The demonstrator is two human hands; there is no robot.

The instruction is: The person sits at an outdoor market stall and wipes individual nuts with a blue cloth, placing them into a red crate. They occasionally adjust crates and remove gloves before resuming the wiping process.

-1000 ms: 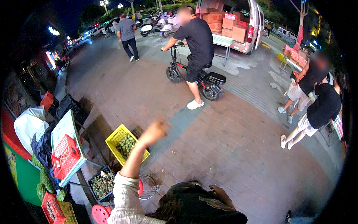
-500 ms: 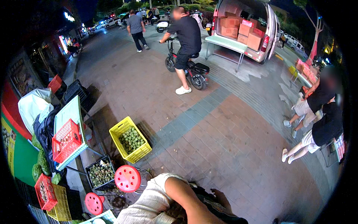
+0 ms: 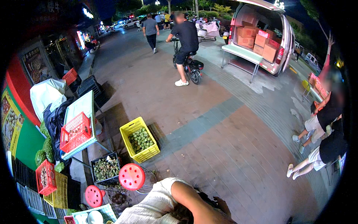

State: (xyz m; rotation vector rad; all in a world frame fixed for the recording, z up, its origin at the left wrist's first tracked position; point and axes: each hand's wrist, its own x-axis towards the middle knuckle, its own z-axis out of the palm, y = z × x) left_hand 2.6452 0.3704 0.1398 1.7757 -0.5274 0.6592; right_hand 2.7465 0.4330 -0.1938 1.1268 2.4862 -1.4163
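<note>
1. Sleeve, cream, and bare left forearm bend across the lower edge; from here the left hand is out of sight, so I can't tell its grip.
2. Right hand shows only as shadowed fingers past that forearm; how far open, or holding what, I can't tell.
3. Red stool stands nearest, just left of the sleeve, with a second stool beside it.
4. Just beyond, on the paving, sit a black crate of greenish pieces and a yellow crate of round green fruit.
5. Left of these, a red basket rests on a pale-topped table.
6. Farther off, a person in black straddles a bike.
7. Behind, a van stands open, stacked with boxes.
</note>
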